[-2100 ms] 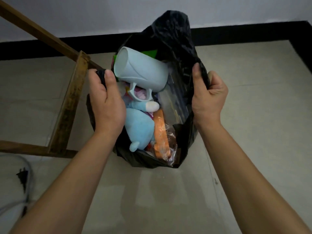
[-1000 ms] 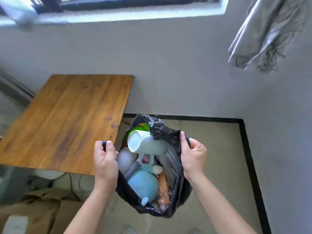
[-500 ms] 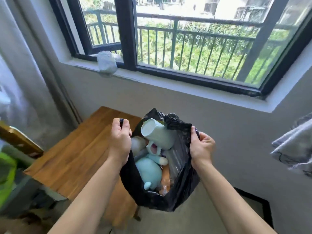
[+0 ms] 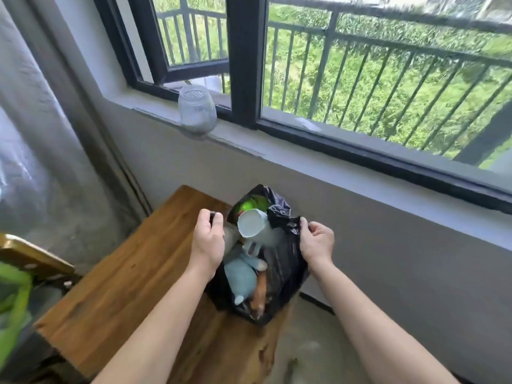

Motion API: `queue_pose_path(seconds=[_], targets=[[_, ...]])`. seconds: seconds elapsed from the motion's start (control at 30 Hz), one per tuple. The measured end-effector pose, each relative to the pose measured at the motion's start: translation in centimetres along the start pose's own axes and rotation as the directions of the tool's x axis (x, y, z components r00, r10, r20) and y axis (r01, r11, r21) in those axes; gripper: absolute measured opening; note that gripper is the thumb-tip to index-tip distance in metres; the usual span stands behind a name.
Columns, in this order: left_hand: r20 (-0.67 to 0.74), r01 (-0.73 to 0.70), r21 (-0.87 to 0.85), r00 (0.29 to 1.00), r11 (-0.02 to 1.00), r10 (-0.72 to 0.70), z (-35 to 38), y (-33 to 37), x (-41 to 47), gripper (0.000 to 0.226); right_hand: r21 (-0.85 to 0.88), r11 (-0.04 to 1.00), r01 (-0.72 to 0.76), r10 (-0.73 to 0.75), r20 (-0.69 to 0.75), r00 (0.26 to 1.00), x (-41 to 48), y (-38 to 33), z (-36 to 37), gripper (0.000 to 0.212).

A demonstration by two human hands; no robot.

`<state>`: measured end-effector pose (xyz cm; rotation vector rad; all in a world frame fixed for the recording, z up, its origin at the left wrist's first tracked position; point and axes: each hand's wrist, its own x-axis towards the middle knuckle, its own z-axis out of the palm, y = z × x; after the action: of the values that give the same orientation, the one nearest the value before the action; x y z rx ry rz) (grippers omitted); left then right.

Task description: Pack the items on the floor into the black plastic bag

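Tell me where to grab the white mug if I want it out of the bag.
Pinch the rim of the white mug, coming from above. It lies on its side atop the load with its open mouth turned toward the left hand, while its handle points down toward the blue plush, probably hard to reach.

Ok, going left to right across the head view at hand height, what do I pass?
Wooden table → left hand, gripping the black bag → white mug inside the bag → right hand, pinching the bag's rim → grey wall.
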<state>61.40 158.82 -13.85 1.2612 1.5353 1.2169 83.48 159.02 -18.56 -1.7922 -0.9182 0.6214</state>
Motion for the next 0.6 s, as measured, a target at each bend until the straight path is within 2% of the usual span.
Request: queue_pose_path(seconds=[0.1,0.2,0.3,0.43,0.5,0.6], targets=[[-0.030,0.118,0.123,0.993,0.985,-0.115,0.6,-3.2,2.1,0.023,-0.191,0.981,-0.031,0.054,0.118,0.992,1.8,4.4,1.1,0.058],[-0.096,0.191,0.162,0.980,0.968,-0.177,0.7,-3.8,4.2,0.023,-0.266,0.963,-0.046,0.104,0.207,0.973,3.3,6.2,1.5,0.057],[-0.007,0.144,0.273,0.989,0.951,-0.148,1.8,-3.8,5.3,0.025,-0.287,0.957,0.045,0.057,0.340,0.939,4.2,5.9,1.9,0.056],[0.067,0.065,0.430,0.992,0.901,-0.103,2.8,-5.3,4.6,0.033,-0.352,0.930,0.109,0.069,0.458,0.886,4.2,5.1,1.9,0.054],[0.095,0.012,0.491,0.993,0.871,-0.068,2.5,-6.2,4.0,0.039,-0.397,0.895,0.202,0.041,0.524,0.851,4.3,4.7,1.1,0.051],[0.120,0.060,0.595,0.979,0.802,-0.163,1.6,-6.7,2.8,0.038,-0.505,0.782,0.365,0.051,0.635,0.771,3.6,3.2,-0.8,0.050]])
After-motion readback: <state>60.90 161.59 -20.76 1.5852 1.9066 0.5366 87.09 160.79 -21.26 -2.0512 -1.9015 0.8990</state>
